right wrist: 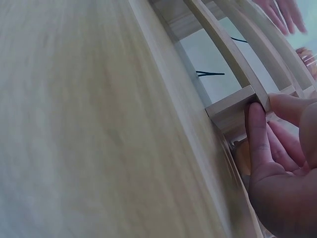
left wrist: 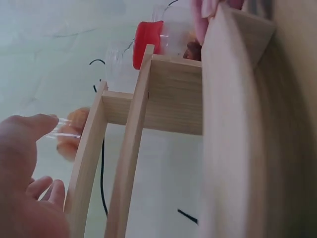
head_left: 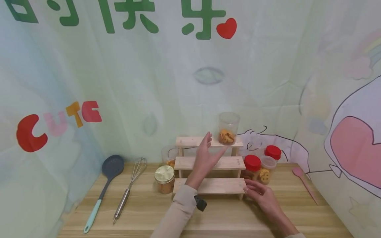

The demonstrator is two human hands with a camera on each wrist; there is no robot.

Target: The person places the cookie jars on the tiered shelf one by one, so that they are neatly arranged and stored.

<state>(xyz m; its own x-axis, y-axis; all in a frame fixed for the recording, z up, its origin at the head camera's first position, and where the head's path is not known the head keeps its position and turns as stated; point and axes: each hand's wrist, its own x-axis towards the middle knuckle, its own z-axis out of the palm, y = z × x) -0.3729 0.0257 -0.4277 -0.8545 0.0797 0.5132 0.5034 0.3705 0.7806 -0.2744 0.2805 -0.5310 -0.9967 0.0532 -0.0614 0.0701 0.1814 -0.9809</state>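
A three-step wooden display rack stands on the wood-grain table. A clear lidless jar with orange-brown biscuits in its bottom sits at the right of its top step. My left hand reaches over the steps, its thumb close to that jar's base and its fingers extended apart from it; whether the thumb touches is unclear. At the right end of the lowest step, my right hand pinches the board's corner between thumb and forefinger, seen closely in the right wrist view.
Right of the rack stand red-lidded jars and a clear-topped biscuit jar. A gold-lidded jar and another jar stand left. Farther left lie a whisk and slotted turner-like ladle; a pink spoon lies far right.
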